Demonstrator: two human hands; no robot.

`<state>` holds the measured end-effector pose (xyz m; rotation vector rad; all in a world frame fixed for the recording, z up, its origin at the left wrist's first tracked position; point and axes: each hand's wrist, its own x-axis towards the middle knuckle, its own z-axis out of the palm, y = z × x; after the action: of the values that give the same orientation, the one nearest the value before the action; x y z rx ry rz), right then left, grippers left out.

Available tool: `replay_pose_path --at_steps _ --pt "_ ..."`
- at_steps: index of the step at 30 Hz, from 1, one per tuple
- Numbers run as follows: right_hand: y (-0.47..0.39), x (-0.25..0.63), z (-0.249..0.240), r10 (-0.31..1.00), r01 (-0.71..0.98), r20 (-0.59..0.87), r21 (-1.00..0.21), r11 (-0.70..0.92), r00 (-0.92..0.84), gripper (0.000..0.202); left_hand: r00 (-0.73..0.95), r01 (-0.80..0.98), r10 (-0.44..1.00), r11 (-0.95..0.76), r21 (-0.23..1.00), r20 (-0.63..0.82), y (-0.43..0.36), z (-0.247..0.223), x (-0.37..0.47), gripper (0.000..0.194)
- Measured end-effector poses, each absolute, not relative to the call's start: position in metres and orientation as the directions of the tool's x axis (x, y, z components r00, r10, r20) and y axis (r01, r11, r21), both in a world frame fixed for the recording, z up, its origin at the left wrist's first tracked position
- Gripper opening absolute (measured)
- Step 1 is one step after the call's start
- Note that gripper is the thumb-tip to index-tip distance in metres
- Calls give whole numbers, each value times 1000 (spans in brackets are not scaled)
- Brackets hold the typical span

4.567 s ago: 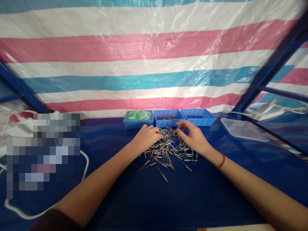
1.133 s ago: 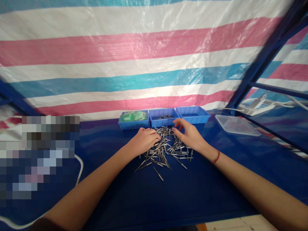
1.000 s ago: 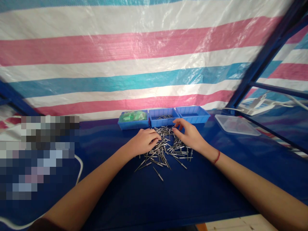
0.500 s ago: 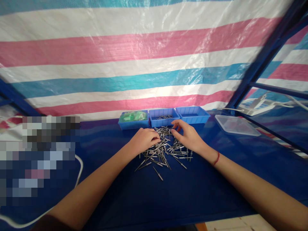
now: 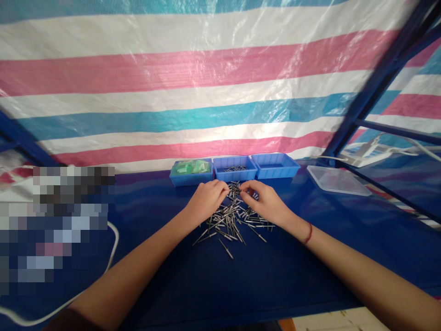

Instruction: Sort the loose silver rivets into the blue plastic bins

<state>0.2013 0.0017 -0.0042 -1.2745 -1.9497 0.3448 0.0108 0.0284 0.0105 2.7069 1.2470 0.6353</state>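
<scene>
A loose pile of silver pop rivets (image 5: 225, 220) lies on the blue tabletop, their thin pins pointing every way. Over the left side of the pile is my left hand (image 5: 208, 200), thumb and forefinger pinched together; whatever is between them is too small to make out. My right hand (image 5: 265, 202) faces it across a narrow gap, finger and thumb tips brought together above the pile's far end. Behind both hands, the middle blue bin (image 5: 236, 175) contains some more rivets. One rivet (image 5: 226, 248) lies apart at the front.
The left blue bin (image 5: 191, 179) holds green-and-clear plastic packets; the right blue bin (image 5: 275, 171) stands beside the middle one. A translucent lid (image 5: 339, 180) lies at right, near a white power strip (image 5: 367, 154). A white cable (image 5: 115, 243) curves at left. Blue frame posts flank the striped sheet.
Both hands have moved closer together over the far part of the pile. My right finger and thumb have closed from a wider gap, and my left fingertips have risen slightly.
</scene>
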Motion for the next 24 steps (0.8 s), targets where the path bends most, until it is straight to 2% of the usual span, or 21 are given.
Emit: replay_pose_path --at_steps 4,7,12,21,24 --pt "-5 192 -3 897 492 362 -750 442 -254 20 421 523 847 -520 676 325 23 8 17 17" --pt "-8 188 -1 903 325 342 -849 416 -260 22 363 371 880 -437 819 305 19 4 23 19" --pt "-8 188 2 907 188 317 -908 375 -278 21 375 271 886 -386 882 273 16 5 26 24" --pt "-11 186 7 949 152 200 -958 241 -245 24 376 275 846 -491 827 377 9 11 24 18" --pt "-11 187 7 956 98 221 -965 243 -192 23 351 284 845 -506 814 403 9 10 24 18"
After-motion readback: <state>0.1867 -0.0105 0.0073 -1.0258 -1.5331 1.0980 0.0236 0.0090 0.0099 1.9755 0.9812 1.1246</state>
